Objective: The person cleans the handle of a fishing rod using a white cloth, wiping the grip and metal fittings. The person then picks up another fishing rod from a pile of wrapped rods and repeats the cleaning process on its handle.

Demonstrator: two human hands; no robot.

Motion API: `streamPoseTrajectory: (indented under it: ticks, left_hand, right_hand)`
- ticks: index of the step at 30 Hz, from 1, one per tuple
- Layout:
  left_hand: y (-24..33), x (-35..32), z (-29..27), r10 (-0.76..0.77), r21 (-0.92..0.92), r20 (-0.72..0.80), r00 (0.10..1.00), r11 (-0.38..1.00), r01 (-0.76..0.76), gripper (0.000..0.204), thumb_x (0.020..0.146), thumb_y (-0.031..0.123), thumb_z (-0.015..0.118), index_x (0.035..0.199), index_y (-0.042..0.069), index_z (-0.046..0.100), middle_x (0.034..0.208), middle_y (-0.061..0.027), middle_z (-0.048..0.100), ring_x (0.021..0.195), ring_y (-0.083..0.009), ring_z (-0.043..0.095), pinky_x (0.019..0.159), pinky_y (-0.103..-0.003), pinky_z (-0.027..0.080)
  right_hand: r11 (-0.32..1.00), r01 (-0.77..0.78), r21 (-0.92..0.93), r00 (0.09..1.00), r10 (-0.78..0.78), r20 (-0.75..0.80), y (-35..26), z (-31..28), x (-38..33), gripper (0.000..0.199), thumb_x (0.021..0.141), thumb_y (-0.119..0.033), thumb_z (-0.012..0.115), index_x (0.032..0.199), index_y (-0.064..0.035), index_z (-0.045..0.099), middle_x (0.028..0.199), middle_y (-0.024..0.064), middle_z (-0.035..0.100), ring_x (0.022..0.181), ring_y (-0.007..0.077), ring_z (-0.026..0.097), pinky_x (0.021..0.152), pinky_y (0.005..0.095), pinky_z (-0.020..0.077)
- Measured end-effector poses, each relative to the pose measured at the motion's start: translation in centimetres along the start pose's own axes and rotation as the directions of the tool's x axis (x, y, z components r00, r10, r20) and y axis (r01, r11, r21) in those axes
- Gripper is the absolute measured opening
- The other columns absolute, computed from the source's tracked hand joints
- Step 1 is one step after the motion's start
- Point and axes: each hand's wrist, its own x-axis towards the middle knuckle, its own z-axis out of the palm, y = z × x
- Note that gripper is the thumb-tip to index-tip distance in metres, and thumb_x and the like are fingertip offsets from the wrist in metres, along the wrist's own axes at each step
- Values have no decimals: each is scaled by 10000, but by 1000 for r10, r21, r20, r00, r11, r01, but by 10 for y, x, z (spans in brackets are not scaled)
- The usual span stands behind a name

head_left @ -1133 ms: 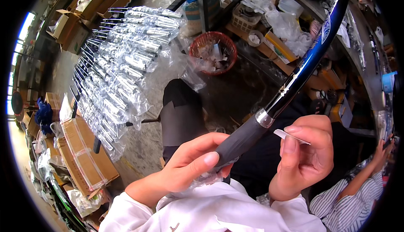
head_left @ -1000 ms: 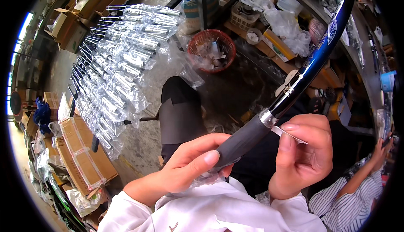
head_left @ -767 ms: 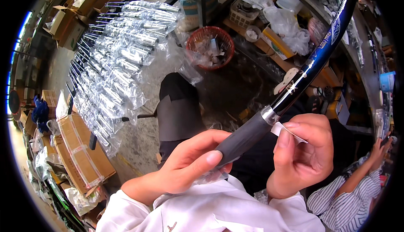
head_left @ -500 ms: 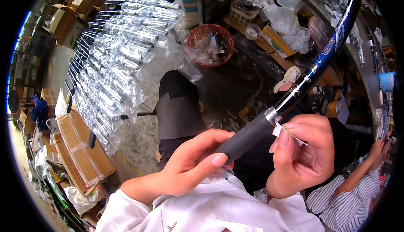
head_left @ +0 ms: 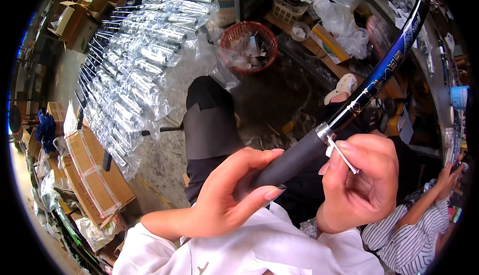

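A fishing rod slants from my lap up to the far right, its glossy shaft black and blue. At its near end is a dark foam handle topped by a silver collar. My left hand is wrapped round the butt of that handle, thumb and fingers on either side. Beside the collar, my right hand pinches a small white paper strip between thumb and forefinger. The strip's upper end is close to the collar; whether it is stuck there I cannot tell.
Many plastic-wrapped rods lie in a bundle at the left. A red basket of scraps stands ahead. Taped cardboard boxes sit at the left, and a cluttered shelf is at the right. A co-worker in a striped top is at the lower right.
The rod has rolled a little in my left hand, showing a different side of its blue section. The paper strip has turned more upright, edge toward me.
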Motion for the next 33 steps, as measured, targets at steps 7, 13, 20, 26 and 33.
streamPoseTrajectory:
  ticks: [7,13,20,26,33]
  left_hand:
    - [-12,-1,1,91,135,-69,993,988,-81,458,751,15,697,1143,-69,474,1040,-138,530,902,-173,533,798,-263,417]
    - [-13,8,-2,-121,2,-51,991,993,121,423,728,65,744,1058,-1,488,955,-59,497,846,-114,505,762,-230,402]
    - [-4,10,-24,-301,-383,199,932,852,357,273,866,190,605,1033,13,479,871,-53,568,735,-81,524,651,-230,435]
    - [4,11,-25,-331,-447,288,899,784,432,316,866,210,605,1074,22,459,885,-56,577,731,-69,522,635,-210,428]
    - [3,10,-22,-262,-364,228,938,870,332,330,840,136,630,1098,26,457,948,-55,571,793,-62,526,657,-203,422]
  right_hand:
    - [1000,-12,15,1000,11,25,2,5,3,270,590,150,640,837,45,617,746,143,590,594,149,561,484,200,436]
    - [960,-64,274,990,27,138,6,-12,15,105,761,24,580,866,34,573,836,130,503,527,69,429,418,146,320]
    - [860,-196,471,968,246,-48,23,-6,-9,165,822,-45,552,960,43,572,896,138,481,484,49,391,385,145,297]
    - [811,-209,547,953,294,-71,12,3,-14,97,814,-25,547,897,26,546,856,156,523,453,84,439,369,164,325]
    - [896,-86,435,996,88,16,12,0,-15,212,776,48,583,977,70,518,916,199,532,641,174,607,596,253,539]
